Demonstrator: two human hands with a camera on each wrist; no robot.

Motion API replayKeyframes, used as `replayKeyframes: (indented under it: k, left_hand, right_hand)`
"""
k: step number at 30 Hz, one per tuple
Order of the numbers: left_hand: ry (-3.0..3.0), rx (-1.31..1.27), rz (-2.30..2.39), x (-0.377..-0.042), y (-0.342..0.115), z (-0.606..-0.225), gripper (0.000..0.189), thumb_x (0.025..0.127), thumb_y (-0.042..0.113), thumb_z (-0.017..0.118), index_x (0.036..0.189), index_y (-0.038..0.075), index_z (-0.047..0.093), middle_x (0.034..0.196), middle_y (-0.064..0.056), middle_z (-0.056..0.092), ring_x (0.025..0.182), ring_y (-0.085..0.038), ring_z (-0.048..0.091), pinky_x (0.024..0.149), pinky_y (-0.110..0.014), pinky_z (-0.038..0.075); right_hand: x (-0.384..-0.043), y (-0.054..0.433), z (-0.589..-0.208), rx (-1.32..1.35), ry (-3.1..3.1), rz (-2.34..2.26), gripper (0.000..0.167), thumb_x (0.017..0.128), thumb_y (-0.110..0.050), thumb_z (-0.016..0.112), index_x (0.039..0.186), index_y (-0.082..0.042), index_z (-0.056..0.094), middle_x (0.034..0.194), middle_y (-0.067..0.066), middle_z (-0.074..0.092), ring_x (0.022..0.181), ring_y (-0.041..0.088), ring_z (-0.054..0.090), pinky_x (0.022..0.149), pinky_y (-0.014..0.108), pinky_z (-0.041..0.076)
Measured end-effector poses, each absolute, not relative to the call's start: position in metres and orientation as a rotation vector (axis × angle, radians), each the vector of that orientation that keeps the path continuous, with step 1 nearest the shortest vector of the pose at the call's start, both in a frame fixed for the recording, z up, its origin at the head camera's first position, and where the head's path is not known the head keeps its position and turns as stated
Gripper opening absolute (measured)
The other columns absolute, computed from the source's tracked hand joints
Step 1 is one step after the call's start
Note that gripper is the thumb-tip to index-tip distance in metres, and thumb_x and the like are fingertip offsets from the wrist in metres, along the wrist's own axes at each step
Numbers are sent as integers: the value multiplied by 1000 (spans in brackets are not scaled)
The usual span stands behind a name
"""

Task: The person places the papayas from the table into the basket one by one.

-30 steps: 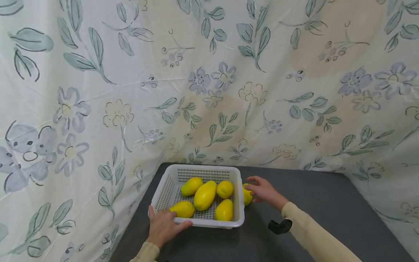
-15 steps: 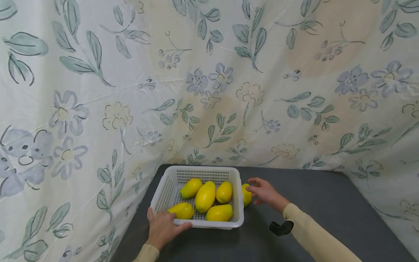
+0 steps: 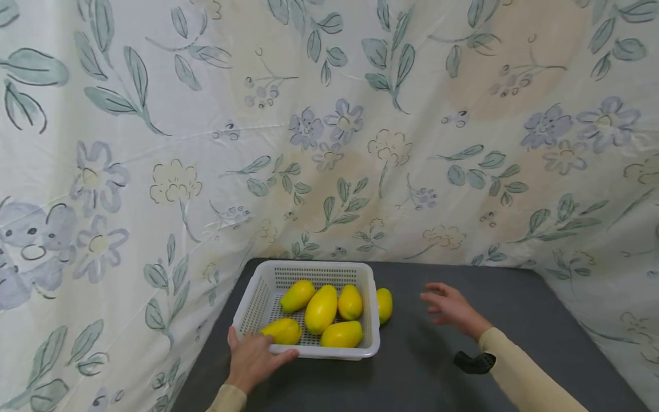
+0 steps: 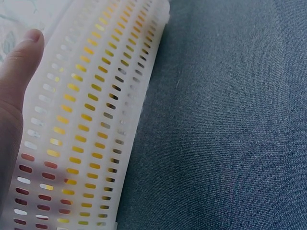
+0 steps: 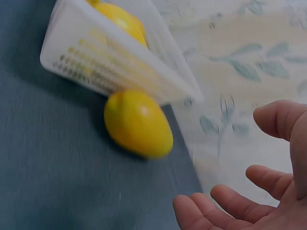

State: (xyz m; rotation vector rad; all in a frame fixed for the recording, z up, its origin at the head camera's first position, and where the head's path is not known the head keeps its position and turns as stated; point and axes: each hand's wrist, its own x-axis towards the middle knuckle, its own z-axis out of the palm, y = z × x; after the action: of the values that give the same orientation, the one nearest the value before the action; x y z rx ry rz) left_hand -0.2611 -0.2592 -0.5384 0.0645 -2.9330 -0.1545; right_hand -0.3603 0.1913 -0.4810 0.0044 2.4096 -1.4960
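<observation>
My left hand [image 3: 252,359] grips the front left rim of a white perforated plastic basket [image 3: 239,320], thumb outside the wall and fingers inside, dimly visible through its slots in the left wrist view. Several smooth yellow mangoes lie in the basket, among them a large one [image 3: 321,309] mid-basket and one lying crosswise [image 3: 342,334] at the front right. Another mango [image 5: 138,123] rests on the table right beside the basket's right wall. Well to the right of that mango, my right hand [image 3: 454,308] hovers with fingers spread and loosely bent, holding nothing.
A dark grey cloth-covered table [image 3: 401,377] lies under everything, with the basket at its left side. A floral fabric curtain [image 3: 329,143] hangs close behind the table and along both sides. A black wrist device [image 3: 475,363] sits at my right sleeve.
My right hand has moved right, away from the mango beside the basket. Inside, the front right mango has turned from lengthwise to crosswise. The left hand keeps its place on the rim.
</observation>
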Motion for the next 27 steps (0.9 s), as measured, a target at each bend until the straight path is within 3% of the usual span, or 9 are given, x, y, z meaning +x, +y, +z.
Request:
replayKeyframes:
  k: [12, 18, 27]
  left_hand:
    - [-2962, 59, -218, -261, -259, -538, 75, 73, 88, 59, 70, 13, 69, 63, 0, 59, 83, -29, 63, 113, -82, 12]
    - [-2951, 59, -249, -261, -262, -538, 72, 73, 86, 62, 66, 15, 64, 60, 2, 54, 81, -27, 62, 114, -81, 11]
    - [-2961, 56, -258, -263, -262, -543, 74, 73, 89, 57, 62, 17, 60, 57, 3, 50, 78, -26, 61, 114, -80, 8]
  right_hand:
    - [-344, 261, -516, 192, 2395, -1527, 82, 105, -49, 49, 155, 9, 19, 156, 41, 29, 134, 55, 48, 93, 54, 58]
    - [-341, 273, -524, 296, 2349, -1534, 90, 102, -52, 52, 154, 12, 17, 154, 44, 27, 130, 56, 49, 92, 54, 58]
    - [-337, 277, -534, 365, 2303, -1557, 84, 104, -46, 53, 154, 12, 18, 152, 44, 29, 128, 55, 52, 91, 54, 58]
